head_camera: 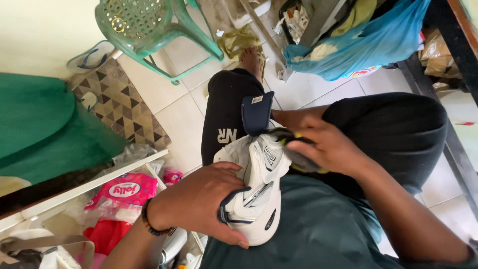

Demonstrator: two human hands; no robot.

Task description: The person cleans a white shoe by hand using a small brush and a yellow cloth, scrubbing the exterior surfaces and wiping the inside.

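**White sneaker held on the lap, cloth worked at its collar**

Nearest the camera, at 6 o'clock, the left hand (201,201) wraps around the heel end of a white sneaker (256,192), fingers curled under the sole and thumb across the top, holding it firm over the teal lap. The shoe points toward 12 o'clock, its navy tongue (257,112) standing upright above the opening. At 3 o'clock from the shoe, the right hand (328,149) closes on a dark cloth with yellow edging (303,162), pressed against the sneaker's collar and side.

The step in hand looks like wiping the upper near the opening. The next move probably calls for the left hand keeping the heel steady while the cloth travels along the side panel, or turning the shoe to reach another face.

The sneaker is white with grey and navy trim, a navy heel band and a thick pale sole; I cannot tell from here how much dirt remains. A green plastic chair (149,25) stands at 11 o'clock on the tiled floor (184,114).
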